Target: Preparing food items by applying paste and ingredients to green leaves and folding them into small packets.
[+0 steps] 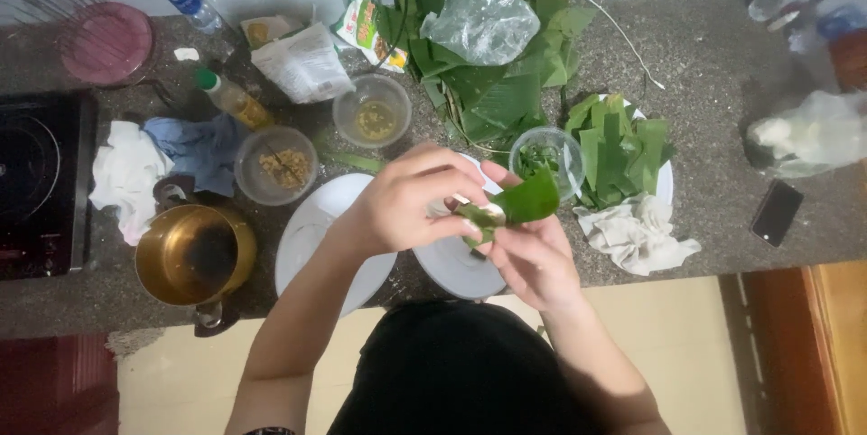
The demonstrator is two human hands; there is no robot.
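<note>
Left hand (406, 202) and right hand (533, 259) meet above the front edge of the counter (704, 46), both closed on one folded green leaf piece (517, 205). Left hand: fingers curled over from above, tips pinching the lower-left end of the leaf. Right hand: palm up beneath, thumb and fingers bent around the underside. Whether anything lies inside the fold cannot be told; a pale patch shows at the pinch point.

Leaf piece: long axis runs diagonally, lower-left to upper-right in the head view. The broad free end points up-right, away from the person; the narrow, folded end sits between the fingertips of the two hands.

Directly below the hands: two white plates, one (312, 232) under the left wrist, the other (456, 263) under the leaf. Just beyond the leaf tip: a small clear glass bowl (546, 159) holding green bits. To its right, a plate of cut leaf strips (619, 146), stacked, with a crumpled white cloth (637, 232) touching its near rim.

Further back: a heap of large leaves (497, 83) with a clear plastic bag (483, 19) on top. Left of the hands: two plastic tubs (370, 110) (275, 164) with yellowish contents, a brass-coloured pot (194, 254), a blue cloth, a dark hob (41, 182) at the far left. A black phone (777, 212) lies near the counter's right front.
</note>
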